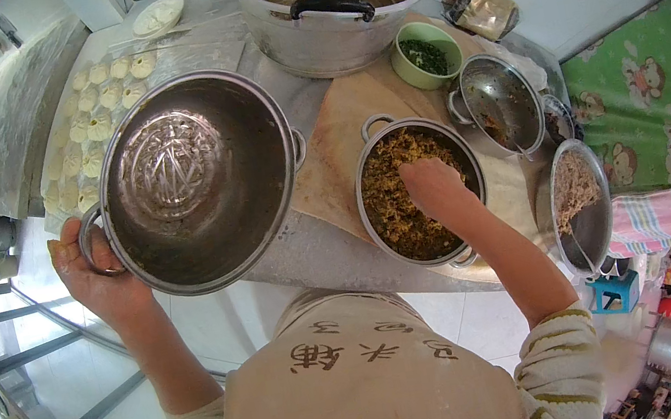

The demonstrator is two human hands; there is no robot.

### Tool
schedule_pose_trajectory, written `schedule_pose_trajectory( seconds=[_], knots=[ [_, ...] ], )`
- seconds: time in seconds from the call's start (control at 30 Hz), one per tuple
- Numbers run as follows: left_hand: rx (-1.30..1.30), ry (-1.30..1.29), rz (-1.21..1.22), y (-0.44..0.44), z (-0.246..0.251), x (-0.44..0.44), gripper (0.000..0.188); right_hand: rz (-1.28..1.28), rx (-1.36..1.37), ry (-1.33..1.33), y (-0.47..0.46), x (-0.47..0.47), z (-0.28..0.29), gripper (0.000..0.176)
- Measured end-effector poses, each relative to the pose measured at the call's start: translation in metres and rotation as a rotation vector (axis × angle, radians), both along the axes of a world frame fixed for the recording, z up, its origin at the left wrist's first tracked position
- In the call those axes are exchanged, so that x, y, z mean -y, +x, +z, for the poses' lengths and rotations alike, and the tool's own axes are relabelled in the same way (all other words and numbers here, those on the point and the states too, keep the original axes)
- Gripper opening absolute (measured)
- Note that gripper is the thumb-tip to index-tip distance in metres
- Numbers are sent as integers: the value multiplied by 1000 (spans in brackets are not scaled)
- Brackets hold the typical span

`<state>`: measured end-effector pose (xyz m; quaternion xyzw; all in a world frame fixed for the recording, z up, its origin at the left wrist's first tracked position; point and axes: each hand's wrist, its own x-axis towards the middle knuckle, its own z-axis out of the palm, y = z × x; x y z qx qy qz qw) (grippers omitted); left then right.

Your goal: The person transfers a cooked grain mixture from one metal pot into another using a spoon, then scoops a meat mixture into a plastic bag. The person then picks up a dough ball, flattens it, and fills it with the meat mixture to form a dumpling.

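My left hand (103, 272) grips one loop handle of a large steel pot (226, 234), its bare inside turned up towards me. The pot's far rim lies over the worktop beside the buns. My right hand (435, 189) reaches into a smaller two-handled steel pot (367, 217) filled with a brown minced filling (389, 190). Its fingertips touch or sink into the filling; whether they pinch any of it is hidden. This smaller pot stands on a brown cloth or board (329, 174) on the worktop.
Rows of pleated buns (95, 126) lie at the left. Behind stand a large aluminium pot (308, 47) and a green bowl (426, 54) of chopped greens. Toward the right are a stained steel bowl (506, 94) and a bowl of pale minced meat (574, 186) near the worktop's edge. A blue stool (616, 294) stands below.
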<state>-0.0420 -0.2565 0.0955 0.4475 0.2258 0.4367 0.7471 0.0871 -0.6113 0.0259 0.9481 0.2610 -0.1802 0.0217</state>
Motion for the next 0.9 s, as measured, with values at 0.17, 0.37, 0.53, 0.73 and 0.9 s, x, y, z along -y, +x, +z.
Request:
schedule_pose_trajectory(
  seconds=[0.17,0.37,0.53,0.73,0.9],
  knots=[
    [110,-28,-125,2,2,3,36,-2,89,92,-8,19,-8,13],
    [-41,0,104,6,6,5,40,-64,161,193,-36,33,30,17],
    [1,29,56,3,-3,-12,41,-12,189,223,-34,26,47,16],
    [-32,-107,192,19,22,18,39,138,54,84,-9,-7,13,16],
    [38,-86,31,12,15,12,41,216,28,0,16,-34,-6,11]
  ],
)
